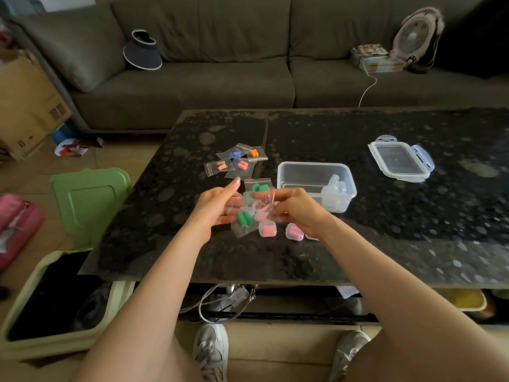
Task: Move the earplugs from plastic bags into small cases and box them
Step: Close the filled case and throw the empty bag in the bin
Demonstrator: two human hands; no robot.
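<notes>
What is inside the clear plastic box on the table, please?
The clear plastic box holds a few empty-looking small clear cases piled at its right end; the rest looks bare. Their exact count is unclear, since they overlap.

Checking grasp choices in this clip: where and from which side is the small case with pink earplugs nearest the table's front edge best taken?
Pinch the small case across its left and right walls, coming from above. It lies flat with a bag of green earplugs close on its left.

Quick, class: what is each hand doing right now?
Left hand: open, fingers spread beside a clear plastic bag; contact unclear.
Right hand: fingers pinched shut on that bag.
</notes>
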